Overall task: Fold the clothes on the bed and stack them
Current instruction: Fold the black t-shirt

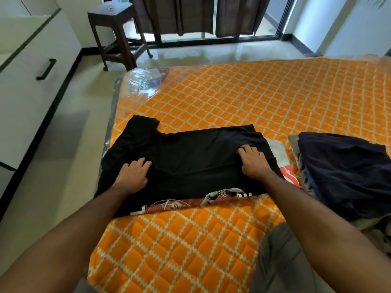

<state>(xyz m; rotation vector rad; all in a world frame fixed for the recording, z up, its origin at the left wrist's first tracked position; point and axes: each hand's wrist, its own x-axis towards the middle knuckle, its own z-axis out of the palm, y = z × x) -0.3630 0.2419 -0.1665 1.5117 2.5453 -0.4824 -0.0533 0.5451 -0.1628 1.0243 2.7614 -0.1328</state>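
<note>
A black t-shirt [190,157] lies spread on the orange quilted bed [254,98], folded over so a strip of its red and white print shows along the near edge. My left hand [133,174] rests flat on its left part, fingers straight. My right hand [254,162] presses flat on its right part. A white garment with red print [281,157] sticks out from under the shirt's right side. A heap of dark navy and grey clothes [342,176] lies to the right.
Clear plastic wrap with a label [146,81] covers the bed's far left corner. A dark wooden table [114,30] stands on the floor beyond. White cabinets [31,70] line the left wall. Grey fabric [281,261] lies by my right forearm.
</note>
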